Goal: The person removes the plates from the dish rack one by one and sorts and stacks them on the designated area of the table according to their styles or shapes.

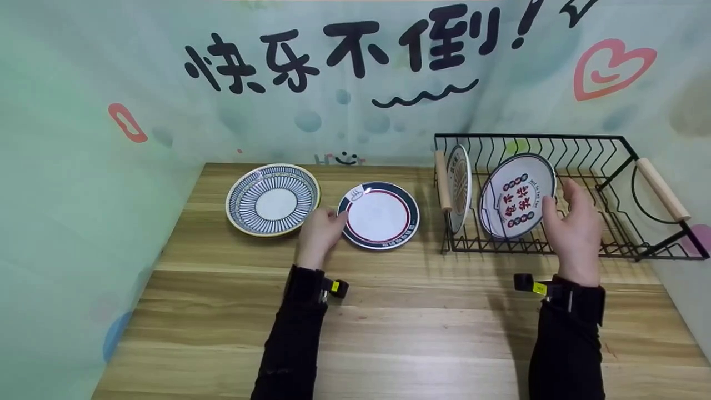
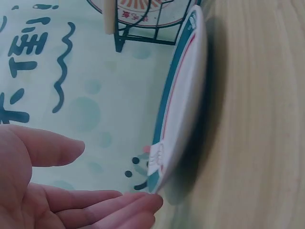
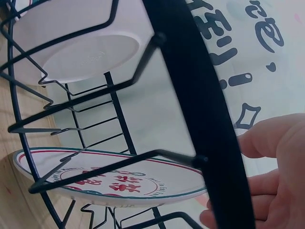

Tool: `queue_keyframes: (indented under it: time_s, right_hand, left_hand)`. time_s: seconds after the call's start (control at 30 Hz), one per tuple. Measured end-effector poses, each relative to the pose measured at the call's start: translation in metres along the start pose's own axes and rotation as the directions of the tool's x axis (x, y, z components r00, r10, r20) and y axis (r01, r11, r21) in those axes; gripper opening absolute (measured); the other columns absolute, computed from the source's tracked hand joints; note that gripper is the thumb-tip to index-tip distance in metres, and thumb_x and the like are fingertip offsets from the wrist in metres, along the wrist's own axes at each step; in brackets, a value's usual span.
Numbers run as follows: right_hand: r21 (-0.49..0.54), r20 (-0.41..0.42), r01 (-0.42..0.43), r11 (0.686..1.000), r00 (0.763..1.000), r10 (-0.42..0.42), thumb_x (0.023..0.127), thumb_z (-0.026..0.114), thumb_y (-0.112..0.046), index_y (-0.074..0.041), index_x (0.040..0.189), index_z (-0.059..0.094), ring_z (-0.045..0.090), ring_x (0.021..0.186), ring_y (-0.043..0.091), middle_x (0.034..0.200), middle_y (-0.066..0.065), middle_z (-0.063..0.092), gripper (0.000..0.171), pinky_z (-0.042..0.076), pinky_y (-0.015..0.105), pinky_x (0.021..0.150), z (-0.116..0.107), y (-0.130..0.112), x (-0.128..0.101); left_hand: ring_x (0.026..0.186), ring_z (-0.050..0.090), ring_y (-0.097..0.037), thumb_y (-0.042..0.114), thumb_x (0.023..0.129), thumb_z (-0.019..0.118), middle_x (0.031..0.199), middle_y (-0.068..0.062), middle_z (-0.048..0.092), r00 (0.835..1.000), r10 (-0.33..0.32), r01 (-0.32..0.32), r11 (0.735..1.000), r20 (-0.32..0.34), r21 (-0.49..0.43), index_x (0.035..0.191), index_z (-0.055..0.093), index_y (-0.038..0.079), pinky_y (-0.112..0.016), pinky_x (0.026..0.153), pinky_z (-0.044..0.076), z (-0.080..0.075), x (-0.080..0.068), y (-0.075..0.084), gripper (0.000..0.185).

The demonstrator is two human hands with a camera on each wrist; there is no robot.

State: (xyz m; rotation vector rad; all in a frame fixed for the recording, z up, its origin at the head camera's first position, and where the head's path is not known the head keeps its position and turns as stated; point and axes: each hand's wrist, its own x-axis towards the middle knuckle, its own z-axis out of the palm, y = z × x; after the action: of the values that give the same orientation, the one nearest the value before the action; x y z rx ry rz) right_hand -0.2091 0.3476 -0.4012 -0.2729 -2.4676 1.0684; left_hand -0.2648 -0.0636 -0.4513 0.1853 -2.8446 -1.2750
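My left hand [image 1: 320, 238] is at the left rim of a flat white plate [image 1: 379, 218] with a dark blue-green border and a red ring. In the left wrist view, its extended fingertips [image 2: 151, 202] meet that rim, while the thumb stays apart. My right hand [image 1: 576, 236] is at the right edge of a white plate with red lettering [image 1: 516, 197], which leans upright in a black wire dish rack [image 1: 533, 135]. Seen from the right wrist, thumb and fingers are spread around that edge, partly hidden by a rack bar; I cannot tell whether they touch it.
Left of the flat plate sits a deeper dish with blue stripes [image 1: 276, 204]. Another patterned plate [image 1: 459, 189] stands upright at the rack's left end, beside a wooden handle [image 1: 442, 180]. A printed cloth [image 1: 344, 119] backs the wooden table [image 1: 422, 316].
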Motion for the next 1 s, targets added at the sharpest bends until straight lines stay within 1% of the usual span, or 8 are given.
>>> queue_keyframes:
  time_s: [0.1,0.17,0.27,0.37,0.47,0.6,0.77,1.0]
  right_hand:
    - [0.004,0.019,-0.026,1.0,0.999,0.026,0.101,0.051,-0.027,0.002,0.15,0.034,0.039,0.136,0.042,0.148,0.027,0.041,0.06,0.028,0.051,0.115,0.001,0.0,0.0]
    - [0.011,0.034,-0.04,0.999,0.999,0.04,0.101,0.051,-0.028,0.003,0.151,0.032,0.039,0.135,0.043,0.148,0.028,0.04,0.062,0.03,0.053,0.114,0.002,0.001,0.0]
    - [0.017,0.048,-0.059,0.998,0.997,0.058,0.101,0.052,-0.029,0.003,0.151,0.03,0.041,0.134,0.043,0.148,0.029,0.04,0.064,0.032,0.053,0.112,0.002,0.002,0.0]
    - [0.015,0.057,-0.07,0.997,0.996,0.069,0.101,0.052,-0.03,0.002,0.152,0.028,0.043,0.133,0.042,0.147,0.028,0.04,0.066,0.035,0.053,0.111,0.003,0.002,0.0]
    - [0.002,0.05,-0.071,0.997,0.996,0.071,0.1,0.052,-0.03,0.003,0.152,0.028,0.046,0.131,0.043,0.145,0.029,0.044,0.066,0.036,0.052,0.11,0.003,0.002,0.001]
    - [-0.01,0.034,-0.064,0.998,0.997,0.064,0.1,0.052,-0.028,0.004,0.151,0.03,0.049,0.128,0.043,0.141,0.029,0.048,0.064,0.038,0.051,0.109,0.004,0.002,0.002]
    - [-0.032,0.031,-0.05,0.998,0.998,0.051,0.099,0.052,-0.026,0.005,0.149,0.033,0.053,0.122,0.043,0.136,0.03,0.052,0.062,0.041,0.052,0.106,0.005,0.002,0.003]
    - [-0.056,0.054,-0.061,0.997,0.997,0.064,0.1,0.051,-0.026,0.006,0.148,0.035,0.055,0.119,0.046,0.133,0.032,0.054,0.06,0.043,0.054,0.104,0.005,0.001,0.004]
  left_hand:
    - [0.111,0.062,-0.031,0.035,0.096,0.061,0.117,-0.019,0.068,1.0,-0.006,0.006,1.0,0.017,-0.02,0.126,0.063,-0.004,-0.04,0.098,0.048,-0.004,-0.001,0.005,0.049]
    - [0.113,0.061,-0.03,0.035,0.096,0.062,0.119,-0.019,0.067,1.0,-0.003,0.003,0.999,0.02,-0.037,0.13,0.059,-0.006,-0.04,0.099,0.047,-0.006,-0.003,0.008,0.054]
    - [0.107,0.062,-0.031,0.034,0.095,0.063,0.114,-0.019,0.068,0.999,0.033,-0.032,0.999,0.011,-0.037,0.127,0.06,-0.007,-0.04,0.095,0.049,-0.006,-0.005,0.01,0.052]
    - [0.105,0.062,-0.031,0.033,0.094,0.065,0.113,-0.019,0.067,0.998,0.059,-0.058,0.998,0.012,-0.038,0.126,0.061,-0.007,-0.041,0.094,0.049,-0.005,-0.005,0.012,0.052]
    - [0.111,0.061,-0.031,0.034,0.093,0.066,0.118,-0.02,0.066,0.997,0.071,-0.07,0.997,0.027,-0.031,0.129,0.058,-0.006,-0.041,0.098,0.048,-0.006,-0.006,0.015,0.054]
    - [0.116,0.059,-0.032,0.034,0.093,0.066,0.124,-0.021,0.064,0.992,0.119,-0.118,0.993,0.035,-0.024,0.132,0.056,-0.006,-0.04,0.102,0.046,-0.007,-0.008,0.018,0.057]
    - [0.119,0.058,-0.032,0.032,0.093,0.068,0.125,-0.022,0.063,0.979,0.201,-0.2,0.979,0.033,-0.031,0.132,0.055,-0.007,-0.04,0.104,0.044,-0.006,-0.01,0.02,0.057]
    - [0.118,0.056,-0.033,0.031,0.091,0.069,0.125,-0.022,0.062,0.957,0.29,-0.29,0.957,0.021,-0.026,0.131,0.056,-0.007,-0.041,0.105,0.042,-0.003,-0.012,0.02,0.056]
